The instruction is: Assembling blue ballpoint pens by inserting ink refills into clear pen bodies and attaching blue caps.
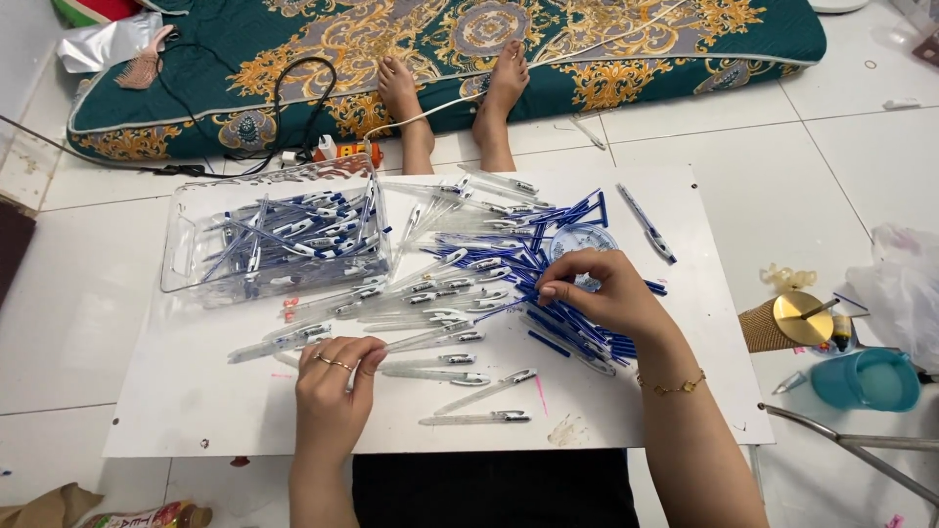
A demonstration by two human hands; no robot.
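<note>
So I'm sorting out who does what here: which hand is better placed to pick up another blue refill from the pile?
The right hand. Its fingers already rest on the heap of blue refills, while the left hand pinches a clear pen barrel away from the heap.

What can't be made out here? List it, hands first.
Head view only:
- Left hand: curled fingers hide how it grips the clear pen barrel.
- Right hand: fingertips buried among blue refills; grip unclear.
- Clear tray: pen count, too tangled.
- Metal bar: cut off by the right edge.
</note>
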